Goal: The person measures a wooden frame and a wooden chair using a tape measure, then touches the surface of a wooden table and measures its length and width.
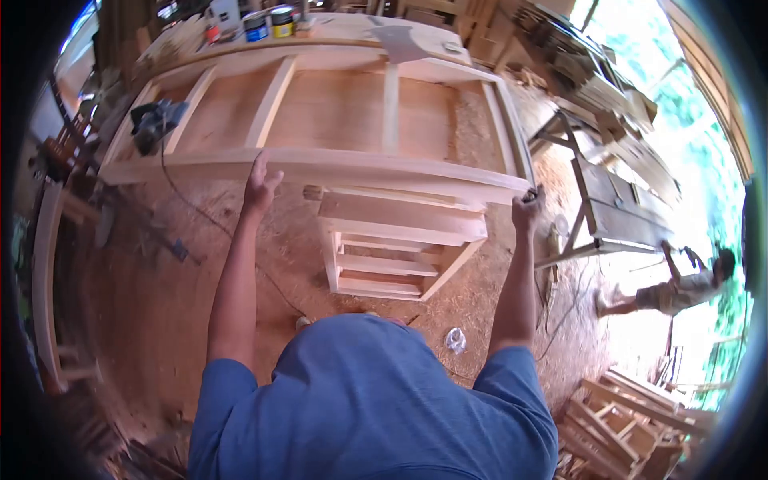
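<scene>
A: What sort of place is this?
B: A woodworking workshop. A large, pale, rectangular wooden frame with crossbars (320, 164) stretches across the middle, with a dark, corded power tool (154, 124) at its left end.
A: What else shows it?
B: A blue-labelled can (256, 29) and a yellow-and-black can (282, 22) stand near the far edge of a pale wooden tabletop (352, 30). Long brown boards (588, 56) are stacked beyond its right corner, and pale wood shavings (552, 170) litter the brown floor (160, 272).
A: Fully indoors?
B: No, the right side opens onto bright green foliage (664, 48).
</scene>
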`<state>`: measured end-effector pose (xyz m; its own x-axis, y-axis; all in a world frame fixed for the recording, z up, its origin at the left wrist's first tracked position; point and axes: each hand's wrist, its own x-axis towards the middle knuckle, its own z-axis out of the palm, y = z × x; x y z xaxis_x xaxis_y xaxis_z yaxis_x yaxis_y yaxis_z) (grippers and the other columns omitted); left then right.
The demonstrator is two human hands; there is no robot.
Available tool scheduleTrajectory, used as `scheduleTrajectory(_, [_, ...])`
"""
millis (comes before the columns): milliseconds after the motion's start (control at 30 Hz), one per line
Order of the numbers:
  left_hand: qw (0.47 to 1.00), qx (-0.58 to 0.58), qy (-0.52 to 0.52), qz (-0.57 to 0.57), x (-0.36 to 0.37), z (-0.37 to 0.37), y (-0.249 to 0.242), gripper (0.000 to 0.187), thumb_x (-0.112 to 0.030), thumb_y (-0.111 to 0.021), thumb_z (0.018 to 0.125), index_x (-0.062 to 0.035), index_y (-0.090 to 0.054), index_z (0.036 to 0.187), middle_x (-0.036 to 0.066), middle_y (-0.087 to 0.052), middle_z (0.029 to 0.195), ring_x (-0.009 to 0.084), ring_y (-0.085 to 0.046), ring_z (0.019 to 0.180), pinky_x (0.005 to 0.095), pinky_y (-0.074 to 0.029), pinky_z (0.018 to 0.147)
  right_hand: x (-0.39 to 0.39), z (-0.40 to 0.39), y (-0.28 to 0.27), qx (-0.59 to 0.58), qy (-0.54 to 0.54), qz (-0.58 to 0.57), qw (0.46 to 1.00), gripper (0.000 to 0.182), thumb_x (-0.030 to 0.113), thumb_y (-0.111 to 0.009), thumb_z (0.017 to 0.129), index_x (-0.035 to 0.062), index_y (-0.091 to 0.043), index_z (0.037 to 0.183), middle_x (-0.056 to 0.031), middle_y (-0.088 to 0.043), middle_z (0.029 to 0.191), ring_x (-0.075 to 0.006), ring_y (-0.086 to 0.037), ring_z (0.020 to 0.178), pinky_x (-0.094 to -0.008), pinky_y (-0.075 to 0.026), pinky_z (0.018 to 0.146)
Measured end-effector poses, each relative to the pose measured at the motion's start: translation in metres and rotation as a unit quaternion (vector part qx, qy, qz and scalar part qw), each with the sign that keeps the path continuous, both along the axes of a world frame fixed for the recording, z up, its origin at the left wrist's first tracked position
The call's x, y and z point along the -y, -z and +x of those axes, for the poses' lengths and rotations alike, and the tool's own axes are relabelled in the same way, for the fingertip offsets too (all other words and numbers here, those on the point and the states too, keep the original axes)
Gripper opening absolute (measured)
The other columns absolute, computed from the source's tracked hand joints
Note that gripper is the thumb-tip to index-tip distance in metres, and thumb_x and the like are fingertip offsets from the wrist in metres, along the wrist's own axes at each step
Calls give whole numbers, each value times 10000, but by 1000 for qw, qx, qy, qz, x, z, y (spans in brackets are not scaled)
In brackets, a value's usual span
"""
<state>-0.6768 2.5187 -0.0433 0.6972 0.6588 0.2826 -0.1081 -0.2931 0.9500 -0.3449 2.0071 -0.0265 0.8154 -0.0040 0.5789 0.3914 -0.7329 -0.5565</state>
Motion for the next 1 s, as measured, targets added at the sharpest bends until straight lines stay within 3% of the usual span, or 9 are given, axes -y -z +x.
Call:
scheduleTrajectory(67, [998,-50,17,40,1,11,9,726,-94,-608,798,46,-262,1422,236,-311,1466,310,-252,1397,369,-181,1146,3,10,-4,16,1,-39,999,736,127,-631,663,-66,-400,1335,-253,-539,1207,-350,-532,1130,-374,-404,997])
scheduleTrajectory(167, [985,-125,37,111,10,14,17,770,-92,-626,790,27,-229,1439,255,-257,1484,317,-211,1413,353,-175,1152,7,15,3,-162,-43,-35,985,736,125,-645,669,-38,-401,1343,-235,-564,1173,-313,-571,1061,-357,-437,941])
scheduleTrajectory(200, [982,-135,37,129,12,13,19,777,-94,-627,792,21,-220,1443,256,-247,1488,319,-208,1413,355,-175,1152,4,6,-7,-309,-58,-20,949,737,115,-650,665,-53,-403,1339,-235,-542,1236,-298,-554,1098,-328,-428,954])
scheduleTrajectory(267, [973,-154,35,167,13,13,21,792,-96,-628,794,9,-202,1453,259,-228,1495,323,-204,1414,359,-174,1154,6,20,43,-76,-52,-66,994,731,110,-652,659,-65,-415,1328,-241,-499,1307,-299,-521,1165,-316,-416,978])
scheduleTrajectory(367, [972,-171,51,155,8,11,23,813,-106,-612,808,-33,-162,1480,217,-213,1519,288,-182,1426,343,-163,1147,8,28,40,-151,-6,-115,982,729,108,-651,660,-73,-416,1326,-256,-445,1366,-318,-479,1226,-321,-391,1015])
scheduleTrajectory(500, [967,-161,66,189,5,8,29,880,-105,-667,787,-8,-127,1474,237,-159,1523,324,-137,1432,372,-157,1162,10,32,24,-258,-40,-123,957,736,111,-629,667,-78,-394,1339,-265,-417,1385,-349,-431,1275,-343,-350,1068])
scheduleTrajectory(600, [959,-178,57,213,10,9,26,933,-118,-685,775,-18,-84,1482,228,-114,1536,321,-100,1439,374,-142,1165,4,28,28,-189,-11,-187,964,721,102,-593,679,-77,-385,1345,-263,-398,1402,-347,-407,1299,-346,-348,1073])
scheduleTrajectory(767, [911,-215,61,345,9,9,29,1019,-204,-728,740,-23,-56,1485,201,-80,1549,320,-72,1443,378,-146,1168,-14,0,12,-274,7,-196,942,882,89,-563,665,-78,-168,1436,-251,-119,1527,-325,-253,1393,-340,-337,1085])
scheduleTrajectory(1000, [864,-296,46,404,20,5,22,1090,-301,-752,716,-28,-31,1486,164,-40,1561,304,-34,1448,380,-156,1169,-11,-2,14,-288,-14,-235,928,926,109,-597,653,-110,-139,1428,-279,-90,1521,-320,-158,1423,-320,-327,1095])
